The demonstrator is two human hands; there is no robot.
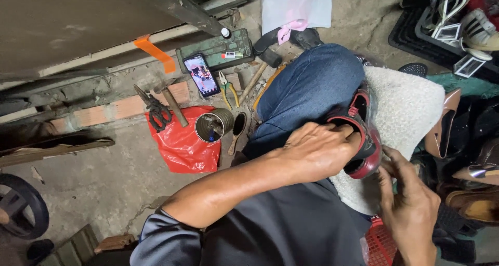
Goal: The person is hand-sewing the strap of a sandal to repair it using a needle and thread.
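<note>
left hand (317, 151) grips red shoe (364, 141) on knee; right hand (410, 203) pinches at its sole edge. risk: shoe slipping off the knee if grip loosens.

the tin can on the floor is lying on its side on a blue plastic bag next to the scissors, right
Not quite: the bag is red, not blue. The head view shows the tin can lying on its side at the edge of a red plastic bag, with the scissors next to it.
</note>
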